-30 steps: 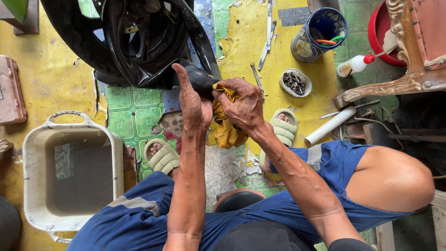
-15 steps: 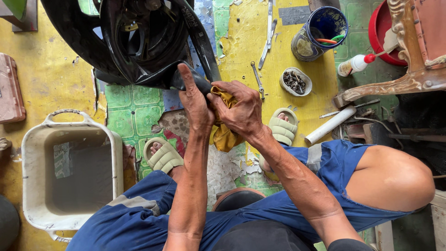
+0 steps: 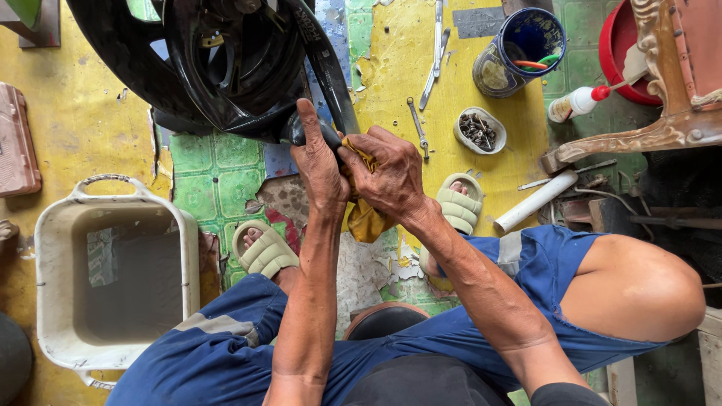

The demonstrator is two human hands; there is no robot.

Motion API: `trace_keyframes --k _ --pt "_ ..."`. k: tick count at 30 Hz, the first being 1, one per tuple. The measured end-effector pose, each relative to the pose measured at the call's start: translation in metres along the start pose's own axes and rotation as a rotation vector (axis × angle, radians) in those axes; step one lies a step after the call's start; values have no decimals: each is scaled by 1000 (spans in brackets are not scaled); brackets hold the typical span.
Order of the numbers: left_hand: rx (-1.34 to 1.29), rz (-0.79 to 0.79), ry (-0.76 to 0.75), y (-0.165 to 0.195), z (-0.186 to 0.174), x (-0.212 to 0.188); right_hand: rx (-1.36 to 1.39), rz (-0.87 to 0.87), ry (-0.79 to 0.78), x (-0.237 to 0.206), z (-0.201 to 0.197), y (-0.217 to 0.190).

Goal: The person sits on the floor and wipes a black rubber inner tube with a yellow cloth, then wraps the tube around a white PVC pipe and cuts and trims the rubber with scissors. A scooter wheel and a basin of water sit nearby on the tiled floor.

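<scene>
The left hand [image 3: 320,169] grips the black tyre [image 3: 226,68] edge; the right hand [image 3: 387,173] presses a yellow rag [image 3: 368,218] against it, wiping apparently unfinished.

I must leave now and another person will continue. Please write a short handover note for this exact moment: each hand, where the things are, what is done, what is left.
Left hand: grips the black inner tube beside the tyre.
Right hand: presses a yellow cloth against the tube.
Nearby: basin of water on the left; spanner, dish of small parts, blue can ahead.
Done: tube is out of the tyre, cloth on it.
Left: rubbing appears unfinished; tools untouched.
</scene>
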State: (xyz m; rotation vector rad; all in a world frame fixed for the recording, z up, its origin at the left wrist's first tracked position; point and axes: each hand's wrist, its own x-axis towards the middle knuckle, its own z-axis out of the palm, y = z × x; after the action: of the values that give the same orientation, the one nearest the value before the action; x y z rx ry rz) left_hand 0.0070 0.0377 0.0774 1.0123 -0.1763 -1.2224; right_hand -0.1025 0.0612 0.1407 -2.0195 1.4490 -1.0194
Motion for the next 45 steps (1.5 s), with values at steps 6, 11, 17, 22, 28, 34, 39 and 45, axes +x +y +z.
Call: trace_keyframes --k 6,11,17,22,28,34,39,45 --pt "29 9 57 2 5 -2 -2 -45 26 -1 -1 -7" --pt "68 1 65 4 3 -2 51 3 69 -4 1 -13" --pt "45 22 48 5 2 -2 87 -12 58 -4 5 -4" --pt "21 -37 46 8 6 -4 208 27 79 -4 9 4" --pt "-5 -60 42 12 10 -6 271 64 61 -8 12 11" --pt "-48 -70 28 10 9 -4 250 58 58 -7 12 16" --pt "24 39 110 0 4 -1 203 -20 77 -9 10 6" --pt "170 68 161 -2 -4 2 -2 -50 73 -11 8 -10"
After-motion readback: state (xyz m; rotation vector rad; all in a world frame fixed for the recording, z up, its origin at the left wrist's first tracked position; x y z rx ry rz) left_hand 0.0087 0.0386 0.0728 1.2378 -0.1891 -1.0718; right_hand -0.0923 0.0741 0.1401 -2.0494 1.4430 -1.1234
